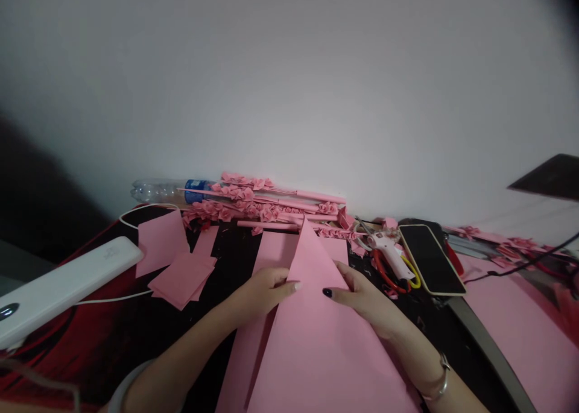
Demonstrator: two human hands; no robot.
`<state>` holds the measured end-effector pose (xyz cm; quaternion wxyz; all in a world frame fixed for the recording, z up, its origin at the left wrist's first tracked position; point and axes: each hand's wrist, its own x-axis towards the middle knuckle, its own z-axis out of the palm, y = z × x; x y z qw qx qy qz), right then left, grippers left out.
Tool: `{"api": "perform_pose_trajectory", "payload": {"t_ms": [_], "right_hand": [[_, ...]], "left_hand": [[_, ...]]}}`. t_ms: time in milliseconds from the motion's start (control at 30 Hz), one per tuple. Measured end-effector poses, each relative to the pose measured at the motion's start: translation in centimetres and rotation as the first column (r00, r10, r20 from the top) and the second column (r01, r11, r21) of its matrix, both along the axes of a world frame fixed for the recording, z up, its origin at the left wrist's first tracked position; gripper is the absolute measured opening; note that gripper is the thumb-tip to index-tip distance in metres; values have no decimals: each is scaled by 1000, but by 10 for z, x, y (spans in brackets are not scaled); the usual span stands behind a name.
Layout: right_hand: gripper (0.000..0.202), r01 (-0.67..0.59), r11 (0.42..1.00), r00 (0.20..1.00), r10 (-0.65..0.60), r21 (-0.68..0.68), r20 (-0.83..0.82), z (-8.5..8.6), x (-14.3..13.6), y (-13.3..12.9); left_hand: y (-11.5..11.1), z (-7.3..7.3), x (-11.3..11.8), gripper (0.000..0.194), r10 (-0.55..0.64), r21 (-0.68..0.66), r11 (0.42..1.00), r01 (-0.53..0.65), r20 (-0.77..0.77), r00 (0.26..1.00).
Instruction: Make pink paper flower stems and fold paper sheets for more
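A large pink paper sheet (325, 353) stands raised in front of me, its top narrowing to a point. My left hand (270, 287) grips its left edge, thumb on the near face and fingers behind. On the right edge, my right hand (362, 292) pinches the sheet the same way; its thumbnail is dark. Another pink sheet (266, 253) lies flat beneath on the black table (217, 316). The fingers behind the raised sheet are partly hidden.
Pink paper flower stems (266, 211) and a plastic bottle (163, 191) lie along the wall. Small pink squares (181, 280) and a white lamp (67, 286) are at left. Scissors (384, 274), a glue gun (393, 253), a phone (432, 259) and more pink paper (520, 322) are at right.
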<state>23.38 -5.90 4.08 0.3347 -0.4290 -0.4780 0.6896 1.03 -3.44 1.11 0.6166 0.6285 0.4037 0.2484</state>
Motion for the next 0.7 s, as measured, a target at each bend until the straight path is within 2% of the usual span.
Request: {"api": "perform_pose_trajectory", "payload": {"t_ms": [67,133,433,700], "right_hand": [[59,5,1000,1000,-5,-13,-9,1,3,-1],[59,22,1000,1000,-23,-22,-10,0,5,-1],[63,64,998,998,-64,-20,-2,-10,7,-1],[62,81,996,996,-82,-35,-40,-11,7,-2]], "left_hand": [[0,-1,-2,36,-51,86,994,62,-121,991],[-2,-2,-3,37,-77,99,991,93,-158,985],[-7,2,0,30,-107,-16,994,106,-142,984],[-8,4,1,27,-111,-44,993,106,-134,985]]}}
